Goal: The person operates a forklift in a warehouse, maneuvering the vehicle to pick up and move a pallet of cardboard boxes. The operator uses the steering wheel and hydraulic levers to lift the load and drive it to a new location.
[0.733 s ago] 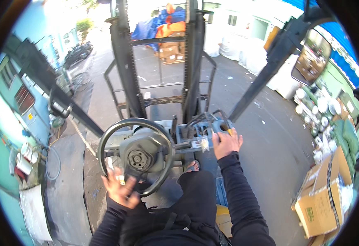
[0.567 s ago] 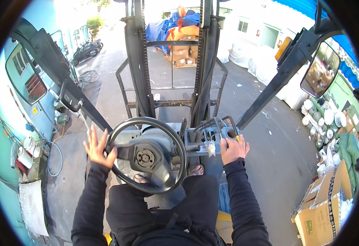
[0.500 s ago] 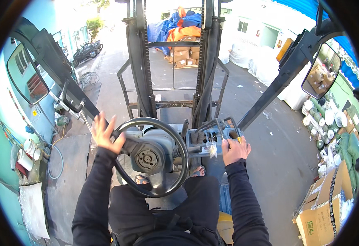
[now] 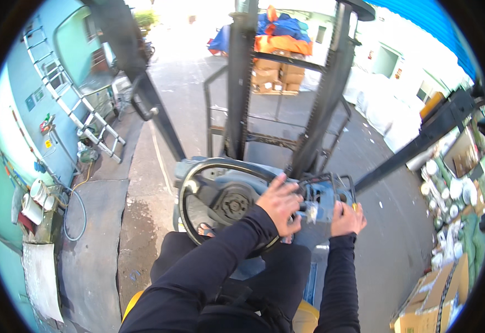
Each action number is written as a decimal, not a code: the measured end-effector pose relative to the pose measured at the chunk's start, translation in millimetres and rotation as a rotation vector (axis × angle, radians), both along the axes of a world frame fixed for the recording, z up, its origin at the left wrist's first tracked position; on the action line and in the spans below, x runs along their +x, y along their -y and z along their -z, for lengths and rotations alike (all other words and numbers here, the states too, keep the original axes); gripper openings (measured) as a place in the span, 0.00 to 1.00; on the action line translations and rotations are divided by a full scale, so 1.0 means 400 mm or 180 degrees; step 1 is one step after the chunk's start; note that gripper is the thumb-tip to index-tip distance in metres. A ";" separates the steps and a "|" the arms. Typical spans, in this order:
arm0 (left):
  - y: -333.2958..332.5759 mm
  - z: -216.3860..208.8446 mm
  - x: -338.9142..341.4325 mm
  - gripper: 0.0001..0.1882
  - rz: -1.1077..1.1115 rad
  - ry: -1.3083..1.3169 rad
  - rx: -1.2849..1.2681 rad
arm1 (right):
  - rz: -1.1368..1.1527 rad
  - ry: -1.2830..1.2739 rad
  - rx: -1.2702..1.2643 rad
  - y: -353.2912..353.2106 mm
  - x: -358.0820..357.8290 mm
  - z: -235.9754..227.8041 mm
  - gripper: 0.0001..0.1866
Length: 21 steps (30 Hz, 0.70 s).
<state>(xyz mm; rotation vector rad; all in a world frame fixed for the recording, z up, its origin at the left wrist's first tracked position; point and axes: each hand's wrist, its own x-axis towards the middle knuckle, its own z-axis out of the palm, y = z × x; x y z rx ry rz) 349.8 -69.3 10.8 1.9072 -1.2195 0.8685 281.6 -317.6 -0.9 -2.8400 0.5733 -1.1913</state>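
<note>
I sit at the controls of a forklift. My left hand (image 4: pixel 280 204) lies across the right side of the black steering wheel (image 4: pixel 182 206), palm down with its fingers spread. Its forearm crosses over the wheel's lower part. At the far right edge of the grey-blue control console (image 4: pixel 324 213), my right hand (image 4: pixel 346 220) rests with bent fingers. A small yellow tip (image 4: pixel 355 207) shows by those fingers; what they close on is hidden. Black bars (image 4: pixel 331 178) frame the levers ahead of the right hand.
Ahead rises the dark mast (image 4: pixel 238 83). Beyond it stand stacked cartons (image 4: pixel 270 75) on a pallet, under orange and blue tarps (image 4: pixel 284 44). A ladder (image 4: pixel 67 86) leans on the left wall. White-wrapped goods (image 4: pixel 375 108), rolls (image 4: pixel 447 194) and a large cardboard box (image 4: pixel 428 294) line the right.
My left hand has swung from the wheel's upper left to its right side, and the wheel has turned clockwise. The view has shifted, with mast and cartons now farther right. My right hand stays at the console.
</note>
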 end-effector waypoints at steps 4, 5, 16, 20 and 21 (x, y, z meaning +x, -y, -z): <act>-0.070 0.040 0.171 0.10 0.0285 -0.0134 0.0063 | 0.0169 0.0071 -0.0054 -0.068 0.151 0.045 0.14; -0.082 0.053 0.191 0.10 0.0367 -0.0141 0.0063 | 0.0226 0.0100 -0.0081 -0.081 0.161 0.060 0.14; -0.269 0.147 0.689 0.09 0.1093 -0.0170 -0.0230 | 0.1093 0.0038 -0.0239 -0.308 0.540 0.164 0.16; -0.359 0.194 0.891 0.09 0.1278 -0.0101 -0.0274 | 0.1368 0.0020 -0.0196 -0.430 0.705 0.206 0.15; -0.386 0.206 0.949 0.09 0.1384 -0.0097 -0.0219 | 0.1314 0.0070 -0.0260 -0.464 0.755 0.220 0.16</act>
